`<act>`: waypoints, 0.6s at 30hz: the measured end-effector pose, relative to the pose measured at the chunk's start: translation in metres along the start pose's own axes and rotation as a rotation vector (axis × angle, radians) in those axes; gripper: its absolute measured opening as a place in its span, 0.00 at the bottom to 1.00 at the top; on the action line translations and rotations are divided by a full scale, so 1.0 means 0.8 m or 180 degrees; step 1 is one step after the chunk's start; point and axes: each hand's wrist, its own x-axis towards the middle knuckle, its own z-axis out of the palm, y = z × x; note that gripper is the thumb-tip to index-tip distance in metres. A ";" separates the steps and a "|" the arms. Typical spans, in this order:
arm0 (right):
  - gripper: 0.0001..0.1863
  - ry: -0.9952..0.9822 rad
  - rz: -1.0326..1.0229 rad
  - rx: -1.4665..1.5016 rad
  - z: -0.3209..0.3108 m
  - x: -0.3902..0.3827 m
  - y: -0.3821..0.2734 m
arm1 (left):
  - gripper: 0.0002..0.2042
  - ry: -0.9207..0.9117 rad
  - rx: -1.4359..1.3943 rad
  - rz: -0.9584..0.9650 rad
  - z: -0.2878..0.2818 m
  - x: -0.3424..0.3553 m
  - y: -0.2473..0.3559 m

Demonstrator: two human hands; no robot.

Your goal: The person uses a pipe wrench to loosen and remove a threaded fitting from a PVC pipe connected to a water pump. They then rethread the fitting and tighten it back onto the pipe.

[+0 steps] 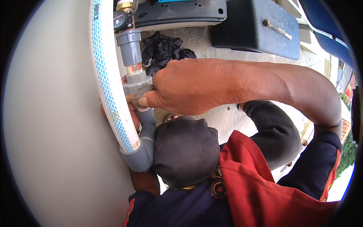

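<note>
A vertical line of grey plastic pipe [147, 117] stands behind a thick white pipe with blue marks [109, 94]. It carries a ribbed grey union nut [136, 81]. My right hand [189, 89] reaches across from the right, closed on a worn brown-grey tool [141, 94] that lies against the pipe just below the nut. I cannot make out the tool's exact kind. My left hand [132, 115] shows partly behind the white pipe, its fingers curled at the grey pipe below the nut; most of it is hidden. A grey elbow [138, 157] joins both pipes at the bottom.
Above the nut are a grey coupling [129, 47], a round black gauge-like part [121, 19] and a brass fitting [124, 5]. Crumpled black plastic [162, 49] lies beside them. Dark boxes [261, 30] stand farther back. A pale wall [56, 113] closes the left; my bent knee [185, 151] is near the elbow.
</note>
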 end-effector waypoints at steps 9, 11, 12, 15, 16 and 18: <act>0.14 0.0047 0.0806 0.0227 0.001 0.003 -0.041 | 0.30 0.0525 0.0819 -0.0936 0.012 0.000 0.018; 0.13 0.0025 0.0713 0.0040 0.003 -0.002 -0.041 | 0.30 0.0543 0.0638 -0.1013 0.010 -0.002 0.015; 0.14 0.0207 0.0626 -0.0086 0.005 -0.005 -0.040 | 0.30 0.0552 0.0568 -0.1039 0.011 -0.003 0.015; 0.23 0.0395 0.0965 -0.0010 0.017 -0.008 -0.035 | 0.30 0.0575 0.0465 -0.1141 0.013 -0.006 0.017; 0.24 0.0629 0.0965 0.0092 0.022 -0.009 -0.031 | 0.30 0.0601 0.0445 -0.1154 0.014 -0.007 0.019; 0.27 0.0770 0.1075 0.0288 0.033 -0.011 -0.025 | 0.29 0.0612 0.0445 -0.1200 0.017 -0.005 0.021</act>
